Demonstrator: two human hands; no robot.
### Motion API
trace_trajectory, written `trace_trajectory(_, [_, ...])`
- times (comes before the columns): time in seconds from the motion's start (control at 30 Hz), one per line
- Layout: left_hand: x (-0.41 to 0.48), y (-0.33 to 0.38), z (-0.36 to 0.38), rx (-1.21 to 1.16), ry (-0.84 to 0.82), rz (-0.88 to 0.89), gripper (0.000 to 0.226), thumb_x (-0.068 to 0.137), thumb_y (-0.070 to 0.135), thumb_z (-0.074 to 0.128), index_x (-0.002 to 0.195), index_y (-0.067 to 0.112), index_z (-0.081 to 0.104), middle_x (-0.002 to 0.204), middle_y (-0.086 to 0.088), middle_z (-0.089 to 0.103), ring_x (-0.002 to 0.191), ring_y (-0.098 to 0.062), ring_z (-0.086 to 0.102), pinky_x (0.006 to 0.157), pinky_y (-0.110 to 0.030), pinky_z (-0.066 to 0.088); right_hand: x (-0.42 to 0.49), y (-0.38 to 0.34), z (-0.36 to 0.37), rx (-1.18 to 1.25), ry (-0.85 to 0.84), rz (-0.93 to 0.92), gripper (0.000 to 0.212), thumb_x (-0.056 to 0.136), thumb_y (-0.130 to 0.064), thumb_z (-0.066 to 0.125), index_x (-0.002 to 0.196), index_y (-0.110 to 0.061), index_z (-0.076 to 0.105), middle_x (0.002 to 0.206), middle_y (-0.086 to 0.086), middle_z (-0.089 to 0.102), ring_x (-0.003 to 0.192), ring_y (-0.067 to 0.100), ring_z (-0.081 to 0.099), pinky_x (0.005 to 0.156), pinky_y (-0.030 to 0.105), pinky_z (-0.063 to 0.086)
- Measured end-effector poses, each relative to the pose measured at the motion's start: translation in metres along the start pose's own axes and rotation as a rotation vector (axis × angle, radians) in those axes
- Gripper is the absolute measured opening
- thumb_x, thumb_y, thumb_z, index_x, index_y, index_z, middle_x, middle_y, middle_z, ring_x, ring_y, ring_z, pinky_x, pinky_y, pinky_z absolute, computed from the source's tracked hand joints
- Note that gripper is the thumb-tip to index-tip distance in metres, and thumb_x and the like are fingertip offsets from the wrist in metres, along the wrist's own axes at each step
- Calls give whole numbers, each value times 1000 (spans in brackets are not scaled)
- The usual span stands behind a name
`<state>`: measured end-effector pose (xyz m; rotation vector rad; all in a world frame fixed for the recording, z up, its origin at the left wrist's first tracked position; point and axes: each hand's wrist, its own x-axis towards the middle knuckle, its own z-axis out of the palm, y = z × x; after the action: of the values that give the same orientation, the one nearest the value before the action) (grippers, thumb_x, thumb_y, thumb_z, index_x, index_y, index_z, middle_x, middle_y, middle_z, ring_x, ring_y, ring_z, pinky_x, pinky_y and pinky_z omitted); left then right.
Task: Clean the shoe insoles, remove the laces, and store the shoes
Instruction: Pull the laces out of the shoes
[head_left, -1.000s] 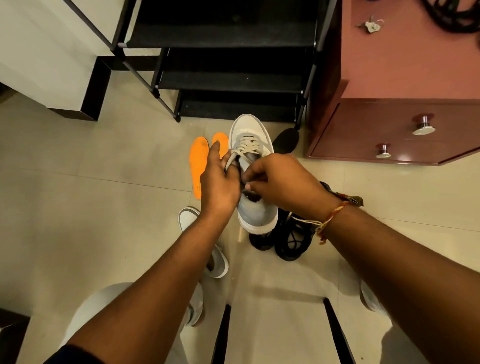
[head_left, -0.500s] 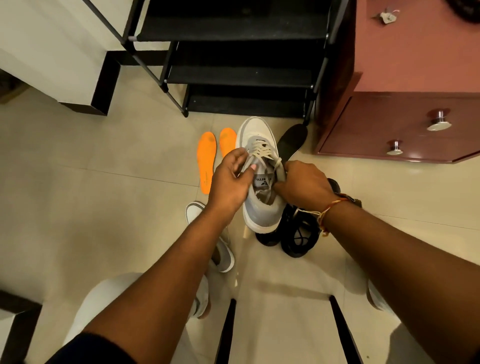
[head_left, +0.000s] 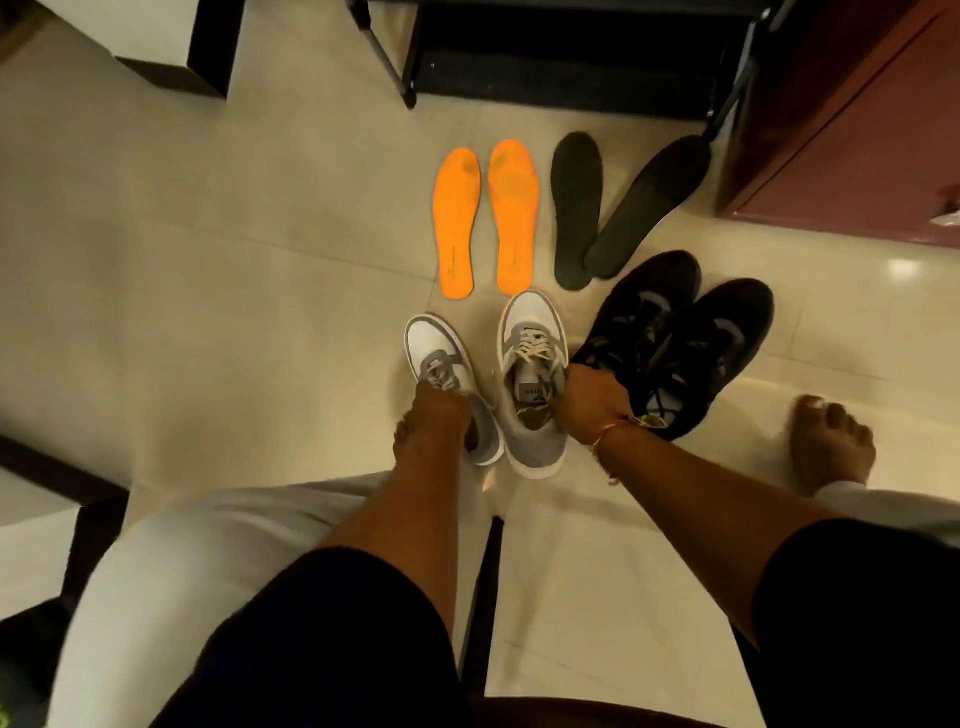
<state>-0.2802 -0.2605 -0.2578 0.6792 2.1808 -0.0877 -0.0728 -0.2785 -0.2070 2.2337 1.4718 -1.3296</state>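
Two grey-and-white sneakers stand side by side on the floor, both laced. My left hand (head_left: 435, 415) is blurred and lies over the opening of the left sneaker (head_left: 434, 340), its fingers curled down at the tongue and laces. On the right sneaker (head_left: 530, 319), my right hand (head_left: 589, 397) grips the right side of the collar. Ahead of them lie two orange insoles (head_left: 457, 223) flat on the tiles, and next to those two black insoles (head_left: 574, 208).
A pair of black shoes (head_left: 727, 338) stands just right of my right hand. A black shoe rack (head_left: 571, 67) is at the back, a red-brown cabinet (head_left: 857, 130) at the back right. My bare foot (head_left: 831, 441) rests on the tiles at the right.
The sneaker I held up in both hands now stands on the floor. My left hand has let go of it and dropped onto the other sneaker. The view has tilted down.
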Motion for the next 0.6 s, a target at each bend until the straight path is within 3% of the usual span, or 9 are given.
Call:
trace_trajectory(0.1, [17, -3, 5, 5, 27, -10, 41, 65, 48, 55, 101, 30, 50, 98, -4, 64, 90, -29, 65, 91, -51, 55, 7, 5, 22, 4, 21, 27, 28, 98, -27, 49, 118, -12, 59, 114, 17, 65, 103, 37, 63, 86, 43, 53])
trace_trajectory(0.2, [11, 2, 2, 56, 24, 25, 24, 82, 40, 56, 101, 28, 45, 105, -5, 60, 100, -30, 62, 98, -49, 50, 12, 6, 37, 27, 40, 43, 28, 99, -20, 47, 123, -8, 54, 116, 21, 63, 104, 41, 62, 86, 45, 52])
trace_trajectory(0.3, [13, 8, 3, 144, 0, 39, 16, 93, 31, 57, 101, 26, 45, 103, -7, 57, 99, -26, 57, 103, -46, 47, 19, 6, 49, 51, 47, 39, 27, 99, -13, 48, 124, -5, 50, 115, 22, 63, 105, 41, 62, 84, 43, 51])
trace_trajectory(0.43, [44, -8, 15, 113, 40, 35, 31, 82, 34, 51, 113, 29, 54, 117, -7, 63, 107, -33, 60, 100, -53, 49, 24, 5, 55, 16, 18, 39, 30, 101, -14, 49, 130, -5, 47, 123, 22, 61, 112, 39, 61, 88, 42, 50])
trace_trajectory(0.6, [32, 0, 7, 168, 50, 47, 30, 93, 19, 57, 122, 14, 53, 118, -13, 63, 110, -34, 59, 99, -45, 49, 30, 9, 54, 68, -93, -7, 34, 97, -23, 56, 128, -9, 52, 121, 18, 62, 110, 37, 60, 88, 40, 51])
